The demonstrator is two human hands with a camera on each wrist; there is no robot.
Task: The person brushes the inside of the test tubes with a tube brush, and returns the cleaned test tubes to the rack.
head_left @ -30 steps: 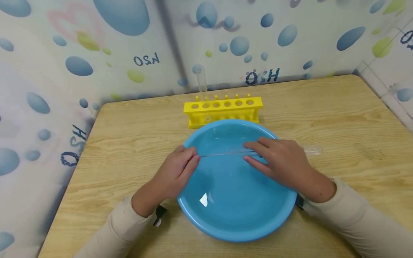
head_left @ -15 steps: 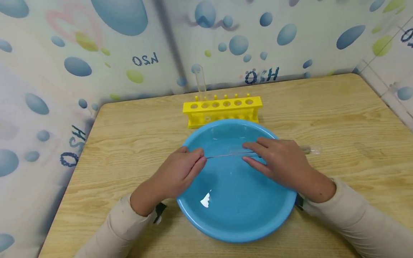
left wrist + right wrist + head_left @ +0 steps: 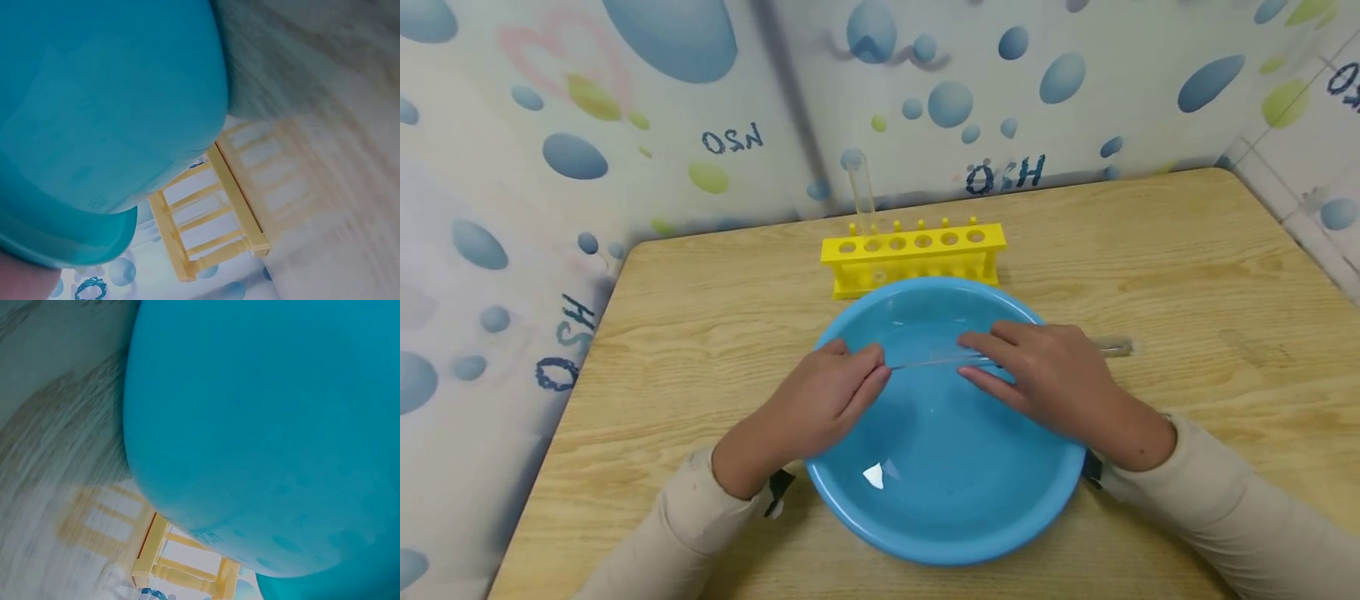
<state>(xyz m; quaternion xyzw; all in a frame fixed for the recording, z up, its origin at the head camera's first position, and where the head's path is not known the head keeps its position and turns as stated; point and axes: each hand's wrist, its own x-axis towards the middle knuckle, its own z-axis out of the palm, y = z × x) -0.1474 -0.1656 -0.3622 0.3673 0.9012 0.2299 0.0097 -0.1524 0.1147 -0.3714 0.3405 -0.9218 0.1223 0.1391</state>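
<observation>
The left hand [image 3: 827, 392] grips a test-tube brush [image 3: 922, 363]; the right hand [image 3: 1047, 372] curls round a test tube [image 3: 1114, 347]. Scrubbing seems the step; the next stroke calls for straight alignment.

At the table [image 3: 722, 300], you have two hands [image 3: 820, 396], one basin [image 3: 955, 500], one brush [image 3: 916, 364] and two tubes [image 3: 1112, 346]; toward its far edge, one rack [image 3: 913, 250] with six holes [image 3: 923, 241], one filled.

Yellow rack [image 3: 912, 253] on wooden table [image 3: 722, 308], spotted wall [image 3: 910, 154] behind.
</observation>
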